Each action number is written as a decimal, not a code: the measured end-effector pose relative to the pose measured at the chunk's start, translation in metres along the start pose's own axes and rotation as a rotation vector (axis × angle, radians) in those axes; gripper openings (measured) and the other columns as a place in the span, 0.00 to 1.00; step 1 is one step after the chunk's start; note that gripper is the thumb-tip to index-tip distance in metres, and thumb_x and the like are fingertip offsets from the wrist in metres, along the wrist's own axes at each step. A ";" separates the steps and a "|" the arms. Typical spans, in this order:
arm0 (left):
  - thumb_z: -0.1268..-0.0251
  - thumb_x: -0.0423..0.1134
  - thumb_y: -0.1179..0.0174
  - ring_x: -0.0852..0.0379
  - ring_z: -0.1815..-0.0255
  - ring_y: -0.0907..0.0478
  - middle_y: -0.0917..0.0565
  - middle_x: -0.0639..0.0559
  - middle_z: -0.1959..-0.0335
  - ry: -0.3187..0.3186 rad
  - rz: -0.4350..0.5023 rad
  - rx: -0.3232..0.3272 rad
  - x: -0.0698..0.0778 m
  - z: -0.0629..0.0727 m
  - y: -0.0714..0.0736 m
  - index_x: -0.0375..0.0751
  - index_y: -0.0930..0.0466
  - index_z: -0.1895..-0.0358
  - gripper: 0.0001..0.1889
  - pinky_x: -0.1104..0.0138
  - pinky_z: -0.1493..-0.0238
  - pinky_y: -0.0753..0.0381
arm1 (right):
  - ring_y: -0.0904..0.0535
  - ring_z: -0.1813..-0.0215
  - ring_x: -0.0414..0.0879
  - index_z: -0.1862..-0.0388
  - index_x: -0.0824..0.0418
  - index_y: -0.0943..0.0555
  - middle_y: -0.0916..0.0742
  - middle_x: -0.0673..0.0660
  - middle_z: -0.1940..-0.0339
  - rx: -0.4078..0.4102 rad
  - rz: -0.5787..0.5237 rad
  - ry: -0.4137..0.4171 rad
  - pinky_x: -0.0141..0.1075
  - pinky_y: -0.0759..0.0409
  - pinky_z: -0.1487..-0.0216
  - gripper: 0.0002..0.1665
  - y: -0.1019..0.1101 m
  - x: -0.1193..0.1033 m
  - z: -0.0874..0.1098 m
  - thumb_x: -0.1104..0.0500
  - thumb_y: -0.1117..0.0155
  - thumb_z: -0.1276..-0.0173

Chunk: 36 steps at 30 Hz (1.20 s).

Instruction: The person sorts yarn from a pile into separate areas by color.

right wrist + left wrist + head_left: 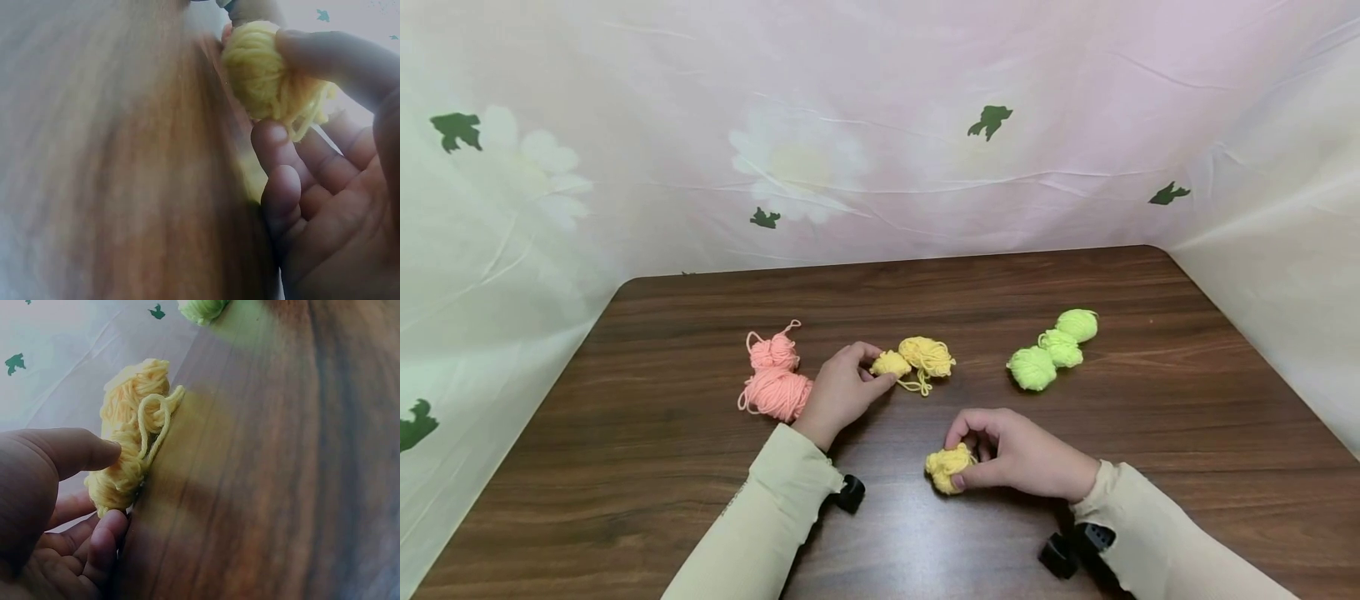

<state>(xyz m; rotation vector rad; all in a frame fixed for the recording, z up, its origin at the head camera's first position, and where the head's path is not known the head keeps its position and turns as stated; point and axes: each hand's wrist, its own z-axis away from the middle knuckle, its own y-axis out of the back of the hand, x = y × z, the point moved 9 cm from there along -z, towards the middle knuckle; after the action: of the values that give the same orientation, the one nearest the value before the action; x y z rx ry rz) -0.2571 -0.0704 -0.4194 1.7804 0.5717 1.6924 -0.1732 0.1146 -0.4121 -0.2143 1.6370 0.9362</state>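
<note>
My left hand (842, 387) pinches a small yellow yarn ball (891, 365) between thumb and fingers at the middle of the table. Touching that ball on its right is another yellow yarn ball (928, 357), with a loose loop of yarn trailing in front. Closer to me, my right hand (1011, 454) grips a third yellow yarn ball (949, 468) by thumb and fingertips. In the right wrist view this yarn ball (259, 72) shows loose strands near the fingers. The left wrist view shows the left thumb (87, 450) on the nearer ball.
Two pink yarn balls (777, 393) lie together just left of my left hand. A diagonal row of three lime-green yarn balls (1060, 347) sits to the right. Behind the brown wooden table (700, 492) hangs a pale flowered cloth (880, 150).
</note>
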 end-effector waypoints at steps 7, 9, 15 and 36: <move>0.37 0.47 0.30 0.58 0.66 0.23 0.20 0.53 0.61 -0.003 0.004 0.002 0.000 0.001 0.000 0.44 0.19 0.47 0.18 0.62 0.61 0.22 | 0.25 0.72 0.37 0.61 0.54 0.19 0.18 0.49 0.71 0.066 -0.042 -0.027 0.30 0.25 0.73 0.15 0.003 0.003 -0.002 0.54 0.22 0.41; 0.37 0.47 0.30 0.58 0.66 0.23 0.20 0.53 0.61 -0.003 0.006 0.002 0.000 0.001 0.000 0.44 0.19 0.48 0.18 0.62 0.61 0.22 | 0.24 0.71 0.38 0.61 0.54 0.19 0.18 0.49 0.71 0.084 -0.042 -0.038 0.31 0.24 0.72 0.15 0.004 0.003 -0.002 0.55 0.22 0.41; 0.37 0.47 0.30 0.58 0.66 0.23 0.20 0.52 0.61 -0.009 0.008 0.005 0.000 0.001 0.000 0.44 0.19 0.48 0.18 0.62 0.61 0.23 | 0.24 0.69 0.39 0.61 0.54 0.19 0.18 0.50 0.70 0.127 -0.016 -0.063 0.31 0.24 0.70 0.15 0.007 0.003 -0.003 0.54 0.21 0.41; 0.37 0.48 0.30 0.58 0.66 0.23 0.20 0.52 0.62 -0.009 0.010 0.013 -0.001 -0.001 -0.001 0.44 0.19 0.49 0.18 0.63 0.61 0.23 | 0.18 0.66 0.41 0.62 0.55 0.16 0.14 0.48 0.68 0.334 0.078 -0.105 0.33 0.19 0.67 0.11 0.025 -0.005 -0.010 0.64 0.23 0.41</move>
<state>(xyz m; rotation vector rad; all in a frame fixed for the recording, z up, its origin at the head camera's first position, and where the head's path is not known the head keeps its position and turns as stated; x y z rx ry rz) -0.2577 -0.0705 -0.4207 1.8021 0.5724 1.6895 -0.1938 0.1228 -0.3964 0.1260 1.6849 0.7054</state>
